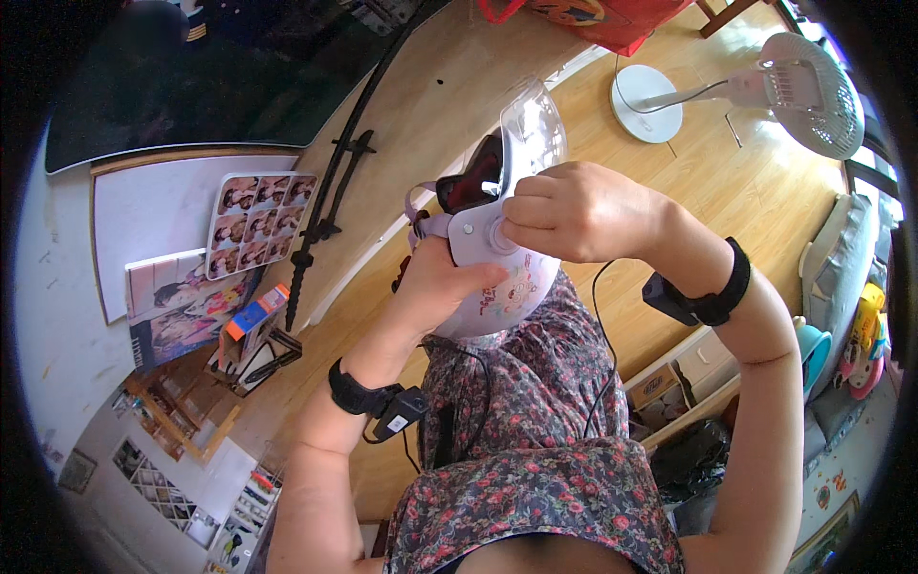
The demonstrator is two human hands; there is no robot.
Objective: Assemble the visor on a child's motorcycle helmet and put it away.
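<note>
I hold a pale lavender helmet [490, 304] in front of my body, tipped so that its dark lining [470, 182] and straps show on the left. Its clear visor [537, 120] points away from me. With my left hand [430, 287] I grip the helmet's near left rim, my thumb lying on the printed shell and my other fingers hidden behind it. My right hand [580, 212] is closed at the visor's side joint, beside a round knob [498, 235]; its curled fingertips are partly hidden. Both wrists wear black bands with small boxes.
A white fan [813, 91] on a round base stands at the far right. At the left are a large dark screen [220, 86], a long black sword-like rod [304, 230] and photo boards [258, 225]. A red bag [602, 21] lies at the top; thin black cables [595, 287] hang near my lap.
</note>
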